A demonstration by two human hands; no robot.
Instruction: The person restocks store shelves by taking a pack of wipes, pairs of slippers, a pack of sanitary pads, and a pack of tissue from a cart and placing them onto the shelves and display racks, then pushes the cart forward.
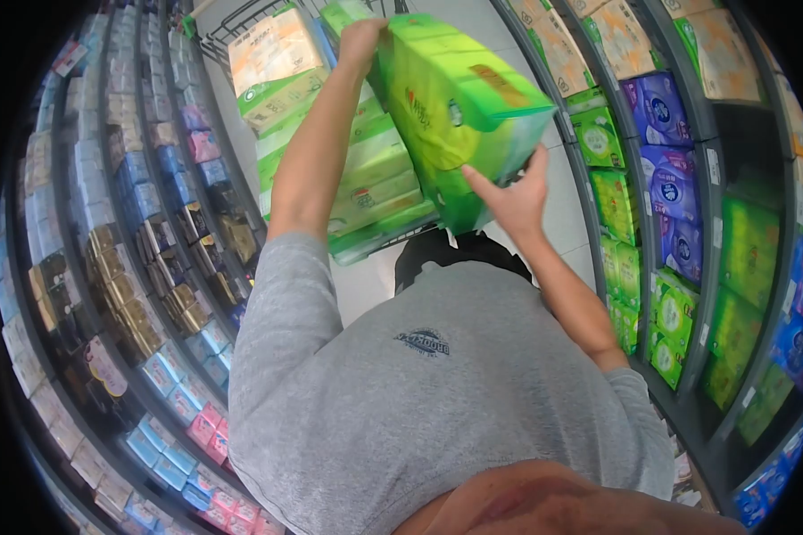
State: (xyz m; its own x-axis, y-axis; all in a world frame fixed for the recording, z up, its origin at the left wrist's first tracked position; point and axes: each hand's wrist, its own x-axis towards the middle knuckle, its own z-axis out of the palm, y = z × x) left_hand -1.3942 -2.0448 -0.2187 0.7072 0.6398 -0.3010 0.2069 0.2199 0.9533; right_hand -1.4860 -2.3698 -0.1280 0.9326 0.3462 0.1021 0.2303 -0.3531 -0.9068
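Observation:
Both of my hands hold a large green plastic-wrapped tissue pack (446, 107), tilted above the right side of a loaded shopping cart (232, 22). My left hand (363, 43) grips its far upper edge, with the fingertips hidden behind the pack. At the near right corner, my right hand (517, 192) supports it, thumb on the front face and fingers along the side. Stacked in the cart beside it are several green and white tissue packs (375, 169). An orange and green pack (277, 58) lies on top at the far left.
Shelves of small packets in blue, gold and pink (134, 303) run along the left. On the right, shelves hold green packs (616, 205), purple packs (674, 187) and orange packs (616, 36). Pale floor tiles (567, 209) show between cart and right shelf.

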